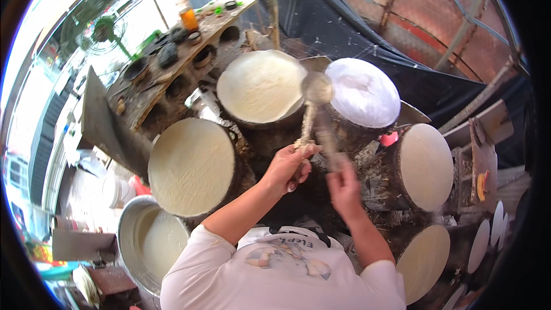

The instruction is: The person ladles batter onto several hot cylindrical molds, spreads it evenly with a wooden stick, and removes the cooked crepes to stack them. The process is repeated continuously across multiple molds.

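Observation:
My left hand [290, 165] is closed around a batter-crusted handle [307, 125] that points away from me. Beside it, my right hand [344, 187] grips a long tool [328, 142], blurred by motion. Both shafts run up towards a round ladle bowl [317, 88]; the blur hides which one carries it. Beyond the hands is a round pan [260, 86] coated with pale batter, and to its right a whiter round surface [363, 92]. Another batter-coated round pan [191, 168] lies left of my left hand. A further pale disc [426, 168] stands to the right.
A metal pot [125, 228] holds pale liquid batter at lower left. Behind the pans runs a sooty ledge [172, 77] with holes, bearing a jar of orange liquid [188, 17]. A green fan [103, 30] stands at far left. More pale discs [424, 265] line the lower right.

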Motion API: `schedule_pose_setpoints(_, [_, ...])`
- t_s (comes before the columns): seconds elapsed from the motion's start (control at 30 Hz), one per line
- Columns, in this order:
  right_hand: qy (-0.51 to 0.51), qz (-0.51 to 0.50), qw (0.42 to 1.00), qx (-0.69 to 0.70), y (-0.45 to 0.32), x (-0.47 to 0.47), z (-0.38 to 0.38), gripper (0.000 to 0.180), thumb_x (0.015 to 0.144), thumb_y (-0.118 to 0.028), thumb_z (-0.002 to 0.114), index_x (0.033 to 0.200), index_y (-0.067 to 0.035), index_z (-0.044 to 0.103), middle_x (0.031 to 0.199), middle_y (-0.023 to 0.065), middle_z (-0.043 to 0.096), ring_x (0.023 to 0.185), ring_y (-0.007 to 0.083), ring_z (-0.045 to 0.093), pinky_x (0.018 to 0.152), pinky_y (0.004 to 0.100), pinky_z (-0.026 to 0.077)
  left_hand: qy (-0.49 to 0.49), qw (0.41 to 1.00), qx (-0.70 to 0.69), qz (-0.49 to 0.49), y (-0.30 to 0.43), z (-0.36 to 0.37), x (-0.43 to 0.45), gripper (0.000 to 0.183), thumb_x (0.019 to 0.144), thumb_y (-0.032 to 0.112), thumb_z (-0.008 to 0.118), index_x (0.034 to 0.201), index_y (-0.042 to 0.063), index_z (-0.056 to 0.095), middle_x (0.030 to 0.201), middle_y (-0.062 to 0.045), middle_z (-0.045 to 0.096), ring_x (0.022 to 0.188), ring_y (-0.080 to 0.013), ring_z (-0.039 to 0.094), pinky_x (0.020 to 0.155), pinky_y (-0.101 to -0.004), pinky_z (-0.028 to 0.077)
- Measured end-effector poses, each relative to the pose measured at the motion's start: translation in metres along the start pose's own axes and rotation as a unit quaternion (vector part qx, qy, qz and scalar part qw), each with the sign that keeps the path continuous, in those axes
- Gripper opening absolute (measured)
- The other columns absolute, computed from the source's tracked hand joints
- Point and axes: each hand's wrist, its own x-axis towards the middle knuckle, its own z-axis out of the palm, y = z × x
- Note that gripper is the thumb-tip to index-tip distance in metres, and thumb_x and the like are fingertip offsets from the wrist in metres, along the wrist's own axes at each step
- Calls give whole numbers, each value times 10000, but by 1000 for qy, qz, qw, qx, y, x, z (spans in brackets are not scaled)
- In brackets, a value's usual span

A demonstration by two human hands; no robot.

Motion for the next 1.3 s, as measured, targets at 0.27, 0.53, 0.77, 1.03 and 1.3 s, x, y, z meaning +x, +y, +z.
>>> schedule_pose_setpoints(0.27, [-90,-283,948,-112,16,101,115,411,760,-96,574,1163,-37,514,1070,150,523,1045,306,490,893,386,398,243,947,-162,136,1,-104,-97,316,893,185,533,1124,-21,466,925,-137,613,453,-48,409,312,-185,321])
schedule_pose_setpoints(0.53, [-81,-402,871,-271,133,237,191,248,715,-85,530,946,-53,617,1115,162,507,1146,326,411,944,430,331,295,872,-292,260,16,-96,-110,315,897,143,502,1138,-48,434,1001,-161,554,441,-46,368,301,-170,309])
schedule_pose_setpoints(0.77, [-247,-191,938,-147,84,335,163,160,737,-240,558,766,-121,661,804,127,634,830,293,601,756,415,446,262,859,-341,277,17,-87,-79,363,893,131,490,1187,-60,396,1007,-154,515,441,-47,355,294,-166,308])
schedule_pose_setpoints(1.03, [-38,-84,996,7,40,385,39,210,770,-256,577,879,-98,663,787,145,639,757,323,621,648,361,482,245,893,-304,224,19,-63,-68,367,888,140,505,1180,-57,402,979,-131,543,434,-46,352,294,-170,293])
schedule_pose_setpoints(1.3, [155,-13,988,-16,2,116,-142,205,775,-176,587,857,5,633,652,53,615,584,97,544,546,283,440,160,962,-185,125,-39,-63,-110,281,888,226,532,1050,-5,525,669,-21,489,421,-41,342,323,-161,307])
